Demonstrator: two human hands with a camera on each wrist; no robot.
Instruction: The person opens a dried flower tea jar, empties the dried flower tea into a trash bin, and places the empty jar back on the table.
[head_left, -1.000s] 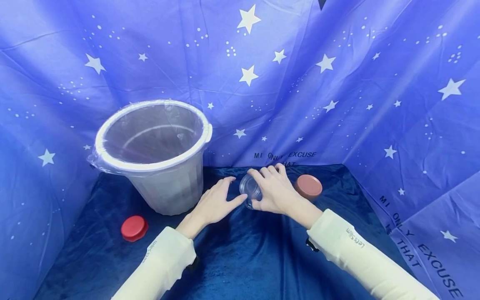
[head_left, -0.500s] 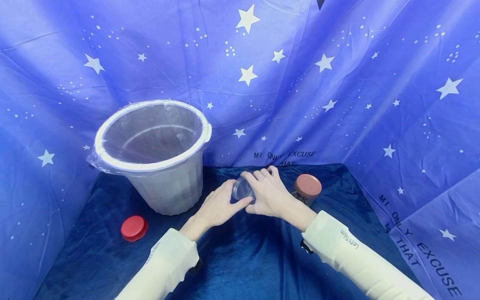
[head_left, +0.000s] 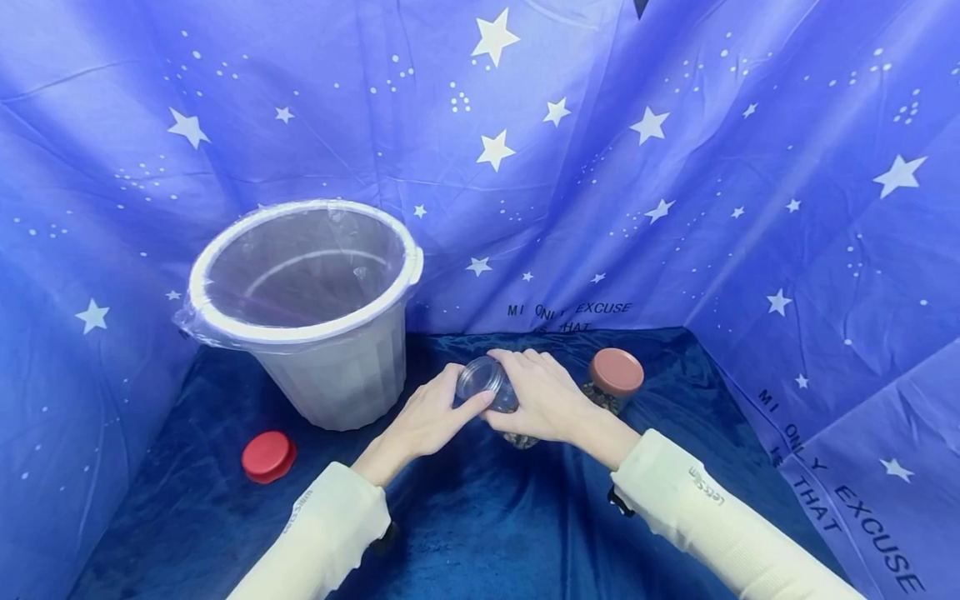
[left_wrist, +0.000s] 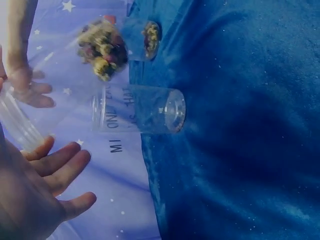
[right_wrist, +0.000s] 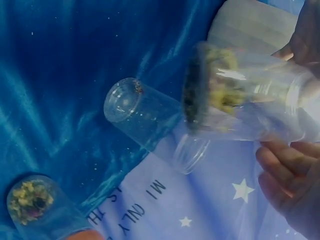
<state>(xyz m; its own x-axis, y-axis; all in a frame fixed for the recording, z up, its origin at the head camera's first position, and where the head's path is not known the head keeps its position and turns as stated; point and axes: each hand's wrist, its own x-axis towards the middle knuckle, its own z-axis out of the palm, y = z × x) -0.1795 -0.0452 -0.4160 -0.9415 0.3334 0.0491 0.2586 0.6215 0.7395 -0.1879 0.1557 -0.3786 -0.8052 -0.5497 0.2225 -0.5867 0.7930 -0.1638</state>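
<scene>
A clear plastic jar [head_left: 480,377] with dried flowers in its bottom is tilted, mouth towards the upper left, between both hands. My left hand [head_left: 427,417] grips the jar at its mouth, thumb over the rim. My right hand [head_left: 543,396] wraps round the jar's far side. In the left wrist view the jar's dried flowers [left_wrist: 102,50] show blurred. A second clear jar [right_wrist: 150,125], with a few crumbs at its bottom, stands behind and is hidden in the head view. To the right stands a third jar [right_wrist: 30,200] of dried flowers, with an orange-brown lid [head_left: 617,372].
A white bucket [head_left: 337,375] lined with a clear plastic bag stands at the back left. A red lid [head_left: 268,456] lies in front of it on the dark blue cloth [head_left: 480,517]. A star-printed blue curtain [head_left: 585,208] encloses the back and sides.
My left hand has come up to the jar's mouth and taken hold of it. My right hand has moved slightly left with the jar, and its flower-filled bottom now shows.
</scene>
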